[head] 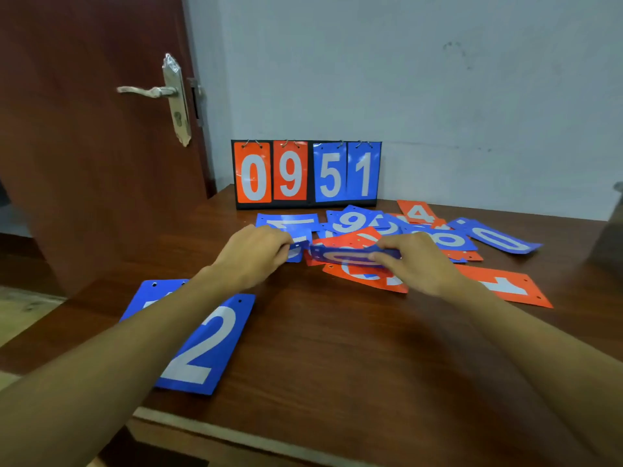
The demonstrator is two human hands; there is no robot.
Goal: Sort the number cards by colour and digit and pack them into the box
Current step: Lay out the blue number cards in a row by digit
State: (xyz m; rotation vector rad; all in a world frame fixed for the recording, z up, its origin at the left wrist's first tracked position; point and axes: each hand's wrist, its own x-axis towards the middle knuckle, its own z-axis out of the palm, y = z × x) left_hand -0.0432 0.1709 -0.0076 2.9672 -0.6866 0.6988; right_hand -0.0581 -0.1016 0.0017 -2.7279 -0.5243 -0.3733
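Several blue and orange number cards lie in a loose pile [377, 227] on the wooden table [337, 348]. My left hand [253, 254] pinches the left end of a blue card [344, 257], and my right hand [418, 261] pinches its right end, holding it just above the pile. A blue 2 card [209, 342] lies near the left front under my left forearm, with another blue card [151, 294] beside it, partly hidden. An orange 1 card [509, 286] lies at the right. No box is in view.
A flip scoreboard [306, 173] reading 0 9 5 1 stands against the wall at the back. A brown door with a metal handle [148, 91] is at the left. A dark object [610, 230] sits at the table's right edge.
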